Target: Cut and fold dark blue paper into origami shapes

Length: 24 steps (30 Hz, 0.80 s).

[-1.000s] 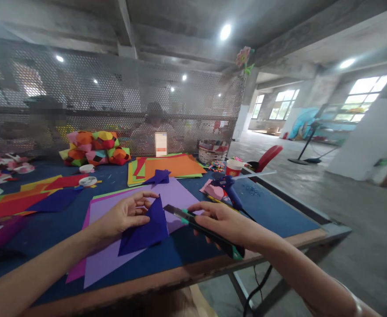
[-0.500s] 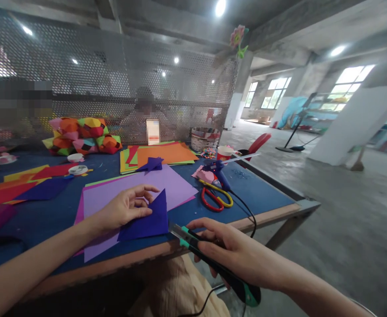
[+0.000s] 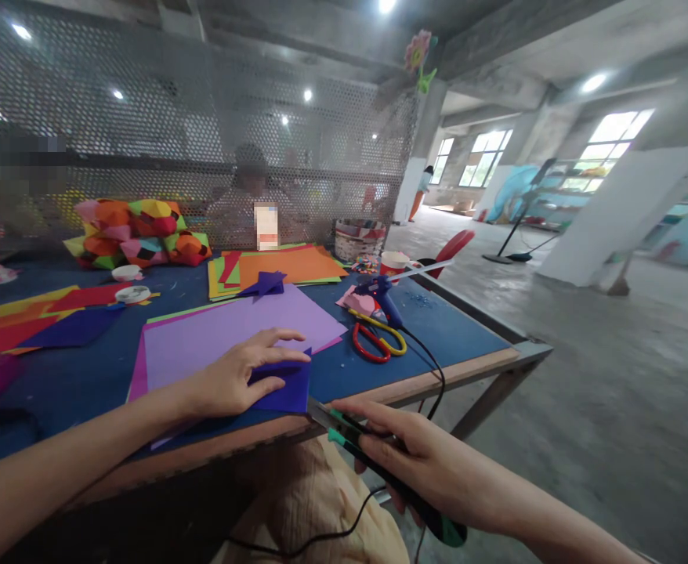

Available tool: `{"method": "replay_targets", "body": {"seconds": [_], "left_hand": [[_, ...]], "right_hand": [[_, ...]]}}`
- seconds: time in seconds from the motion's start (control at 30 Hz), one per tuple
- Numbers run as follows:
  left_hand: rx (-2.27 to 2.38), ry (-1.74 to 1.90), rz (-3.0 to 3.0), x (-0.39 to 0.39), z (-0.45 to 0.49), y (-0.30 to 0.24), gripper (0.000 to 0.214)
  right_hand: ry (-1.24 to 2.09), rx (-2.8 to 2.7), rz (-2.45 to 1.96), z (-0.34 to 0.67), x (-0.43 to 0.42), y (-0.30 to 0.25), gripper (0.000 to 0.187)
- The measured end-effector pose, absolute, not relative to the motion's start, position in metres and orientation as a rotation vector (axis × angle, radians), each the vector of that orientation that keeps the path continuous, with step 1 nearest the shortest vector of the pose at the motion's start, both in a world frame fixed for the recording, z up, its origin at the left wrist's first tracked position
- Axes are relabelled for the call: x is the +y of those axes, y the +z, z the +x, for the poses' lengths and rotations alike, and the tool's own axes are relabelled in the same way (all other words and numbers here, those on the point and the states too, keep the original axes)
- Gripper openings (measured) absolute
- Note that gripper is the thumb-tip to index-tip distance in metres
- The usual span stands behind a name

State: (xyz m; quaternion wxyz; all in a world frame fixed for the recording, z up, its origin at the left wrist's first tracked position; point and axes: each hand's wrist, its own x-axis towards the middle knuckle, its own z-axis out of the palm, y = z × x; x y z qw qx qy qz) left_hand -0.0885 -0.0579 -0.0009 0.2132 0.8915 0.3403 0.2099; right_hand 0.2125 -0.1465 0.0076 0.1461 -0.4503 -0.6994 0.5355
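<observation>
My left hand (image 3: 244, 372) lies on a folded dark blue paper (image 3: 294, 392), its fingers stretched out and spread across it. The paper rests at the table's front edge, over part of a lilac sheet (image 3: 197, 345). In my right hand (image 3: 420, 450) is a black and green utility knife (image 3: 344, 432), fingers wrapped round its handle. Its blade is out and meets the blue paper's lower right corner; whether it is inside a fold cannot be made out. A small dark blue paper piece (image 3: 269, 283) sits at the lilac sheet's far edge.
Red-and-yellow-handled scissors (image 3: 372, 345) and a blue glue gun (image 3: 384, 298) with a trailing cord lie to the right. Behind are orange sheets (image 3: 291, 265), a woven basket (image 3: 359, 240) and folded paper balls (image 3: 135, 231). A mesh screen (image 3: 320, 157) stands at the back, a person beyond it.
My left hand has spread its fingers and pressed flatter over the blue paper, which has shifted slightly right. The knife stays at its corner. The view has moved a little.
</observation>
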Motion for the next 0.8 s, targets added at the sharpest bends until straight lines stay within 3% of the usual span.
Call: {"method": "replay_targets", "body": {"seconds": [0.13,0.27,0.43,0.63,0.8], "left_hand": [[0.792,0.182,2.58,-0.043,-0.093,0.004,0.054],[0.81,-0.061,2.583,-0.034,-0.092,0.009,0.051],[0.88,-0.102,2.608,-0.038,-0.09,0.01,0.053],[0.906,-0.118,2.586,-0.04,-0.09,0.01,0.052],[0.93,-0.126,2.587,-0.037,-0.09,0.006,0.051]], "right_hand": [[1.539,-2.032,-1.297,0.212,-0.149,0.009,0.047],[1.551,-2.037,-1.305,0.211,-0.148,0.008,0.049],[1.462,-2.092,-1.263,0.207,-0.148,0.005,0.05],[1.118,-2.241,-1.143,0.2,-0.152,0.016,0.049],[1.074,-2.296,-1.136,0.196,-0.159,0.022,0.051]]}}
